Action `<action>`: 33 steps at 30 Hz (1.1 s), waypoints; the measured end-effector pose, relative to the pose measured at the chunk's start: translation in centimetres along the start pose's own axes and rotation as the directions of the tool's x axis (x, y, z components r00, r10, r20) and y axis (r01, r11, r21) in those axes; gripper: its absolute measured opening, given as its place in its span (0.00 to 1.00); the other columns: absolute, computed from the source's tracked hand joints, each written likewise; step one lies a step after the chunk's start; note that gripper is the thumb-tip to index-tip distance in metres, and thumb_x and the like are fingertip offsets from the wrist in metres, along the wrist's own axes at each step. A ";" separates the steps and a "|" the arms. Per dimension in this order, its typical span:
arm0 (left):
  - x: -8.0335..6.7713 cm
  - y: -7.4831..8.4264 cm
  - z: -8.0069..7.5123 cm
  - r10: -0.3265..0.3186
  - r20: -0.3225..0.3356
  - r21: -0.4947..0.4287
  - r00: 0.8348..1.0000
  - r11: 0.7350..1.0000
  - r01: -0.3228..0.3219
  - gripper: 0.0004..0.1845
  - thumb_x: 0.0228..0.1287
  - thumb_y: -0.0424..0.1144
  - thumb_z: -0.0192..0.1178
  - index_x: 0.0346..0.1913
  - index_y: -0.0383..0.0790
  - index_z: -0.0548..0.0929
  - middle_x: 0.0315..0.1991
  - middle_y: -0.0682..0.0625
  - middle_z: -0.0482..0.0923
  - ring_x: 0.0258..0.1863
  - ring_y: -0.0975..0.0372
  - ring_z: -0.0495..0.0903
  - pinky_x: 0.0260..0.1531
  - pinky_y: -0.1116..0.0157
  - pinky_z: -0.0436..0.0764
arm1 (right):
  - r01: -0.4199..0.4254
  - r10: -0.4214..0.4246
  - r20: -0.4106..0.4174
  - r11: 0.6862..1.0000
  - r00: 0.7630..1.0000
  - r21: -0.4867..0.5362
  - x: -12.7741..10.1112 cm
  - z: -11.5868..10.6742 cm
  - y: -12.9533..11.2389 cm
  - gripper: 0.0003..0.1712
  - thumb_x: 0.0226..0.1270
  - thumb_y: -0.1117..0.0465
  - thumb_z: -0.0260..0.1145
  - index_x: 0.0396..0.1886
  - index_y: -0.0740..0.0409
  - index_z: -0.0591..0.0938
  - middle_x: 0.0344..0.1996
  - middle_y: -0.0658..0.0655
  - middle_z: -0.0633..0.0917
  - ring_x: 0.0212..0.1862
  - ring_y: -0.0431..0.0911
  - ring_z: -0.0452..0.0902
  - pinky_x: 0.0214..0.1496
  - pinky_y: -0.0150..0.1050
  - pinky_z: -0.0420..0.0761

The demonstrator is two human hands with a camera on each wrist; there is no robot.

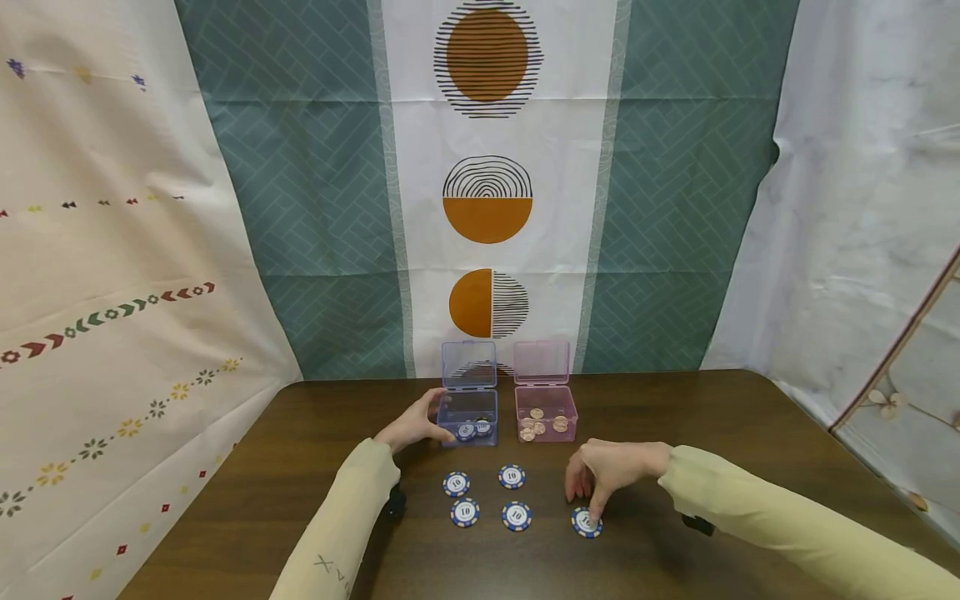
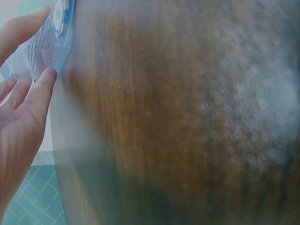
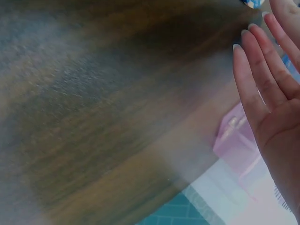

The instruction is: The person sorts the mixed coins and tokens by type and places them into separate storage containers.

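Note:
My left hand (image 1: pixel 417 422) holds the left side of a clear blue plastic box (image 1: pixel 478 405), thumb at the front and fingers along the outer wall. Blue-and-white poker chips (image 1: pixel 466 432) lie inside that box, and its lid stands up. On the table, the thumb of my right hand (image 1: pixel 617 465) touches the top of a flat poker chip (image 1: pixel 585 525) marked 10. In the right wrist view, the other fingers (image 3: pixel 260 61) are nearly straight, with a sliver of the chip (image 3: pixel 254 3) past their tips. More chips (image 1: pixel 517 516) lie between the hands.
A pink clear box (image 1: pixel 547 402), lid raised, stands right of the blue one and contains several copper-coloured coins (image 1: pixel 560 424). Both boxes are near the back edge of the dark wooden table (image 1: pixel 660 396). A patterned curtain (image 1: pixel 322 208) hangs behind.

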State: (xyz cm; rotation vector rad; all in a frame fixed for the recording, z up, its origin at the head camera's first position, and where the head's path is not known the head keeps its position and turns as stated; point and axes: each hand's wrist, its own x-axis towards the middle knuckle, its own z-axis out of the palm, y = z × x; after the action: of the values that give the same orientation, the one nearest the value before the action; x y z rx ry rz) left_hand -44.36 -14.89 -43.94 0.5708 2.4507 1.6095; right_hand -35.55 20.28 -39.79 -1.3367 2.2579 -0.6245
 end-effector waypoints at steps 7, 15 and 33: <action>0.0 0.1 -0.1 -0.002 0.004 0.002 1.000 1.000 0.002 0.48 0.37 0.30 0.73 0.64 0.35 0.57 0.61 0.38 0.60 0.60 0.45 0.59 0.55 0.48 0.58 | 0.024 -0.026 -0.025 0.998 0.999 -0.064 -0.4 0.4 -0.2 0.20 0.39 0.55 0.77 0.35 0.52 0.82 0.30 0.43 0.77 0.32 0.37 0.74 0.33 0.31 0.75; 0.0 -0.1 -0.1 0.008 0.009 0.001 1.000 1.000 -0.008 0.48 0.37 0.30 0.73 0.63 0.34 0.57 0.61 0.38 0.59 0.60 0.45 0.58 0.55 0.49 0.58 | 0.038 -0.044 -0.041 0.990 0.998 -0.135 -0.5 0.8 -0.2 0.21 0.38 0.50 0.77 0.33 0.49 0.80 0.29 0.43 0.75 0.32 0.36 0.71 0.33 0.28 0.72; -0.2 0.2 0.0 0.004 0.001 0.020 1.000 1.000 -0.004 0.47 0.38 0.30 0.73 0.63 0.34 0.57 0.62 0.39 0.59 0.60 0.45 0.58 0.56 0.49 0.58 | 0.025 -0.031 -0.060 0.994 0.998 -0.104 -0.3 1.0 -0.3 0.14 0.47 0.61 0.72 0.36 0.52 0.80 0.31 0.42 0.76 0.30 0.37 0.73 0.30 0.29 0.74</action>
State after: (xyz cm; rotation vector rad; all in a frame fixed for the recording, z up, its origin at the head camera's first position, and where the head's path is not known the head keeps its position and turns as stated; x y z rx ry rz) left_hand -44.17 -14.90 -43.78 0.5793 2.4689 1.5874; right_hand -34.66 20.29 -40.39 -1.4185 2.3530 -0.5727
